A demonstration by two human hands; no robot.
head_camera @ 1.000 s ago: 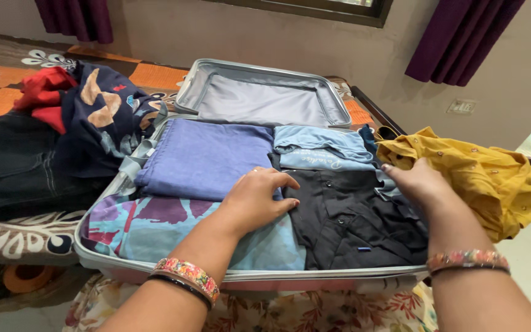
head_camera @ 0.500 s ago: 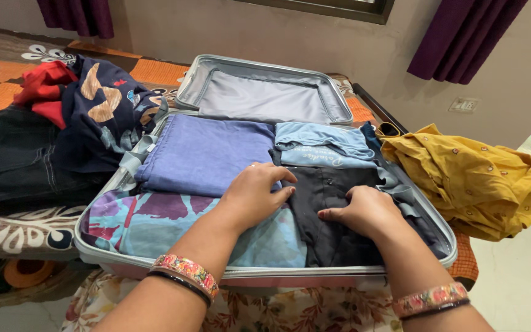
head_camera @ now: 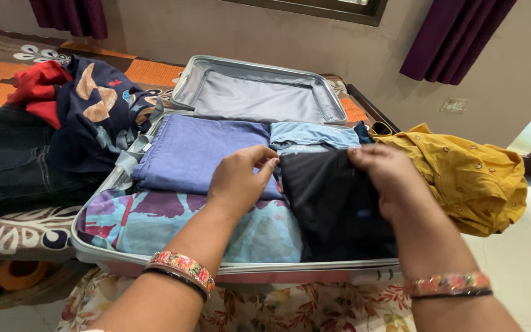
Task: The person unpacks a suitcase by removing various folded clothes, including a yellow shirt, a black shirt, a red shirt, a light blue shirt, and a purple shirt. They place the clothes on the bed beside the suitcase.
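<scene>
- far left on the bed: dark jeans (head_camera: pixel 13 160) lying flat, with a red garment (head_camera: pixel 41 92) and a navy printed top (head_camera: pixel 102 117) piled just beside the suitcase
- open grey suitcase (head_camera: pixel 155 265) on the bed edge, lid (head_camera: pixel 259 95) propped up at the back
- inside on the left: a folded purple-blue cloth (head_camera: pixel 201 150) at the back, a teal and purple print piece (head_camera: pixel 155 224) in front of it
- left hand (head_camera: pixel 238 181) is over the middle of the case, fingers curled in and pinching the top left corner of the black shirt (head_camera: pixel 333 209)
- black shirt sits in the right half of the suitcase, its top edge lifted up between both hands, light blue folded tee (head_camera: pixel 311 135) behind it
- right hand (head_camera: pixel 388 178) is closed on the shirt's top right corner
- mustard yellow shirt (head_camera: pixel 468 178) is bunched up outside the case, far right
</scene>
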